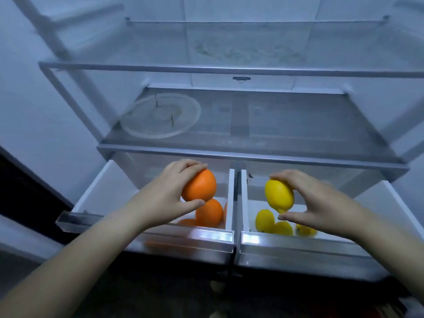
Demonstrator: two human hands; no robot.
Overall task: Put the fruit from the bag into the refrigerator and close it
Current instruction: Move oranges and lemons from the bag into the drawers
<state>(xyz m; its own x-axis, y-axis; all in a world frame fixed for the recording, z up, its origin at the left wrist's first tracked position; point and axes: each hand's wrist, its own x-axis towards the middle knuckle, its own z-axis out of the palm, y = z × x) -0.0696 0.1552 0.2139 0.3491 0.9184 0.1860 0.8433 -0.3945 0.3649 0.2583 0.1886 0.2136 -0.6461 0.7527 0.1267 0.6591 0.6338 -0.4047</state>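
The refrigerator stands open in front of me, with both bottom drawers pulled out. My left hand grips an orange above the left drawer. Under it in that drawer lies another orange, with more orange fruit partly hidden by my hand. My right hand holds a yellow lemon between fingers and thumb over the right drawer. Three lemons lie on that drawer's floor. No bag is in view.
A glass shelf sits right above the drawers, with a round clear plate on its left side. Higher shelves hold nothing I can see. The white left door stands open beside me.
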